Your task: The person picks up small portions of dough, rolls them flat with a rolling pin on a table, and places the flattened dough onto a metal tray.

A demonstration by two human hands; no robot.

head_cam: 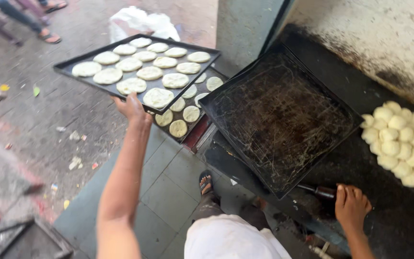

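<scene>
Left hand (131,106): stretched out toward 11 o'clock, fingers closed on the near edge of the filled tray (73,72), which it holds up in the air, slightly tilted.
Filled tray: black and rectangular, carrying rows of flat, pale dough rounds (158,97); it hangs over the floor and partly over a second tray.
Second tray (216,73): also black, lying lower at about 12 o'clock, just under the far corner of the held one, with more flattened dough rounds on it.
Right hand (351,207): at 4 o'clock, fingers curled down on a dark bottle (318,192) lying at the bench edge; how firmly they grip it I cannot tell.
Empty tray (283,115): big, black and scratched, resting at a slant on the bench at 1 o'clock, its near corner just above the bottle.
Dough balls (403,144): a heap of pale round lumps on the dark bench (360,163) at 3 o'clock, well apart from the filled tray.
Floor (168,187): grey tiles below, the person's sandalled foot (206,182) on them at 6 o'clock.
Far off: other people's feet (49,36) at 10 o'clock and a white bag (140,21) beyond the trays.
</scene>
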